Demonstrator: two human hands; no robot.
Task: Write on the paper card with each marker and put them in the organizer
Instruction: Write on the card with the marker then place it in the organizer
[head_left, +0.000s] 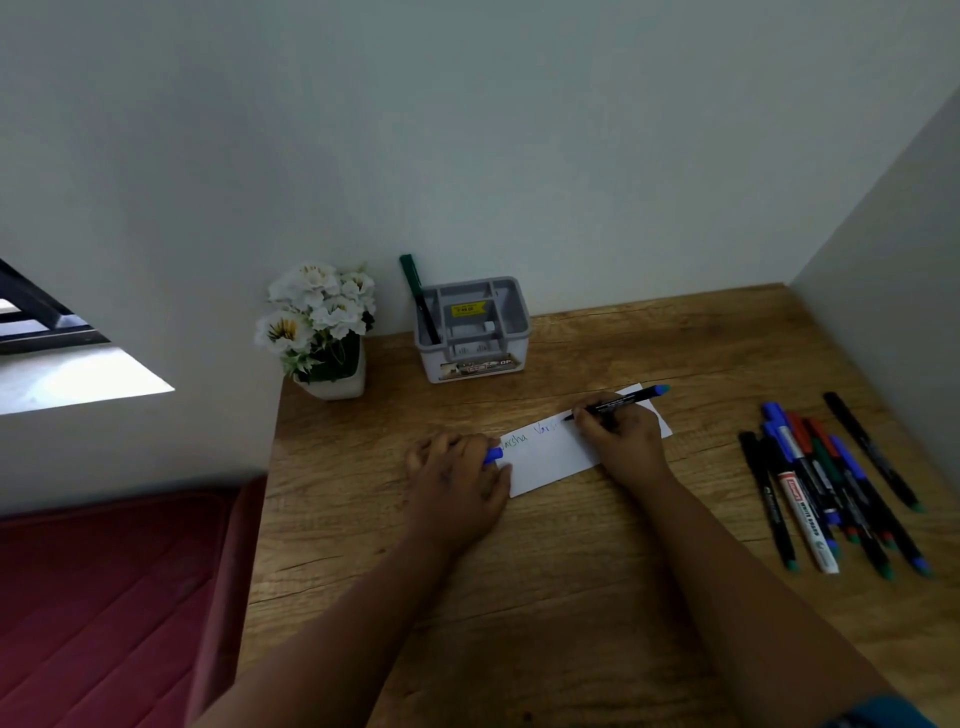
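On the wooden tabletop (519, 597), the paper card (550, 452) serves as the landmark. At its left end, the left hand (460, 480) presses it flat while clasping a blue cap (492, 455). On the card, the right hand (623, 431) grips a black marker (621, 401), tip touching the paper beside blue handwriting. Right of the card, a loose pile of markers (831, 493) lies. Beyond the card, the grey organizer (472, 330) holds one green marker (418, 296); a white flower pot (322, 332) stands farther left.

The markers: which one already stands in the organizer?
Only the green-capped marker leans in the grey organizer, in its left compartment. The right hand writes with another; the rest lie on the table.
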